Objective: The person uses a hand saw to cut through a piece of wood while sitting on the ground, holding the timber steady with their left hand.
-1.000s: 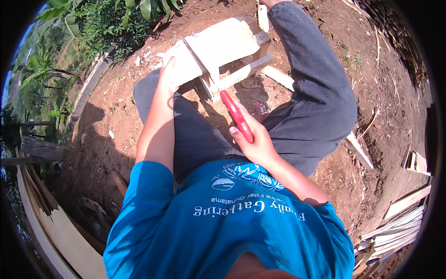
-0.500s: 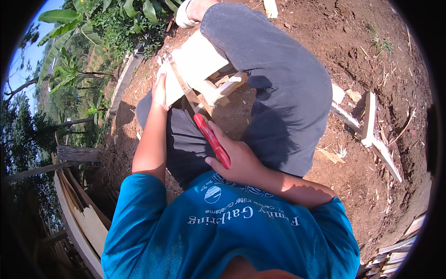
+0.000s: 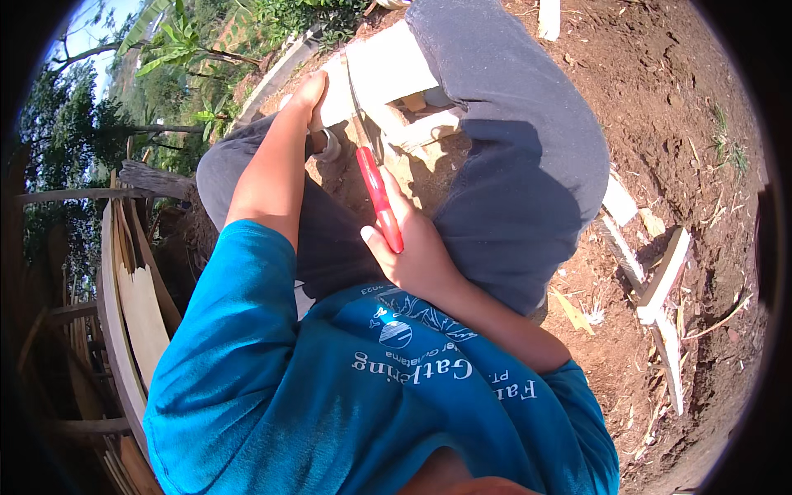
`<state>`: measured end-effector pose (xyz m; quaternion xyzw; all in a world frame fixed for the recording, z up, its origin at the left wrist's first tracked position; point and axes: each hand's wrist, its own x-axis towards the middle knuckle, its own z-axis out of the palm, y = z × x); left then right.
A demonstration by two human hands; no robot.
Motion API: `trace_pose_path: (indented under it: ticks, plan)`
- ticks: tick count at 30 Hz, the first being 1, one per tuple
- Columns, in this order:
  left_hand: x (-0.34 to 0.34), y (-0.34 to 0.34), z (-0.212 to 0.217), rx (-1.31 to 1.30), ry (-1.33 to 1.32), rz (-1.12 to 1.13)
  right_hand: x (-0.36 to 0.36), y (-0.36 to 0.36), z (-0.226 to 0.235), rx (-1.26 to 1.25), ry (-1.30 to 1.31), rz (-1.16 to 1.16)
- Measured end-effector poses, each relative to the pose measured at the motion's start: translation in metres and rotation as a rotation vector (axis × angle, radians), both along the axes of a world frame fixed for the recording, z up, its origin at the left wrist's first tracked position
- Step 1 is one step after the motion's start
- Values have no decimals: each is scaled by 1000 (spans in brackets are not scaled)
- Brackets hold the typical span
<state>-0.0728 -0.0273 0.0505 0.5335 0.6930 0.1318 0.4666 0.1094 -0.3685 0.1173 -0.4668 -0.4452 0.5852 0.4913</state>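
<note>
My right hand (image 3: 421,252) is closed around the red handle of a saw (image 3: 379,198). Its long, narrow blade points away from me and lies along the left part of a pale wooden board (image 3: 396,66); the teeth are too small to make out. At the board's left edge, my left hand (image 3: 308,97) grips it, with some fingers hidden. The board rests between my legs over pale wooden supports (image 3: 425,128), against my right leg.
Pieces of cut timber (image 3: 660,280) lie on the brown soil at the right, among wood chips. Long boards (image 3: 140,313) lean at the left near a weathered log (image 3: 157,177). Plants and a low edging strip (image 3: 276,74) stand at the far left.
The view has shifted, and my left knee now spreads farther left. The saw handle has turned more upright in my right hand. Both hands keep hold of the saw and board.
</note>
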Motion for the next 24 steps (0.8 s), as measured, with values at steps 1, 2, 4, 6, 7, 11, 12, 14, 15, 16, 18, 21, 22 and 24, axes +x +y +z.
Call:
trace_pose_path:
  ticks: [1, 2, 4, 6, 7, 11, 12, 14, 15, 16, 18, 21, 22, 24]
  plan:
    - [23, -9, 17, -128, -35, 91, 6, 3, 5, -38, -27, 23]
    - [25, -18, 27, -169, -139, 157, 6, 3, 10, -66, -43, 64]
    - [13, -16, 20, -24, -68, 318, -7, -2, 1, 60, -81, -23]
    - [-2, -11, -2, 84, 9, 459, -11, -2, 9, 31, -116, -20]
    - [-1, -14, -9, 92, 54, 477, -13, -2, 11, 10, -138, -24]
    - [-11, -2, -21, 150, 172, 432, -26, 4, 14, -21, -216, -74]
    - [-14, 1, -26, 162, 186, 392, -30, 7, 15, -24, -233, -94]
    - [-10, 3, -15, 105, 202, 326, -38, 7, 9, 7, -318, -165]
    - [-5, 4, -18, 91, 193, 299, -40, 8, 9, -27, -376, -191]
    - [-9, 5, -19, 89, 198, 287, -46, 9, 12, -54, -341, -213]
    - [-22, 15, -39, 119, 145, 313, -58, 11, 19, -83, -273, -262]
    - [-36, 26, -68, 159, 50, 338, -68, 22, 33, -91, -163, -351]
    - [-33, 26, -72, 162, 22, 334, -70, 27, 44, -99, -122, -388]
    - [-29, 26, -73, 168, -1, 319, -72, 34, 62, -79, -98, -430]
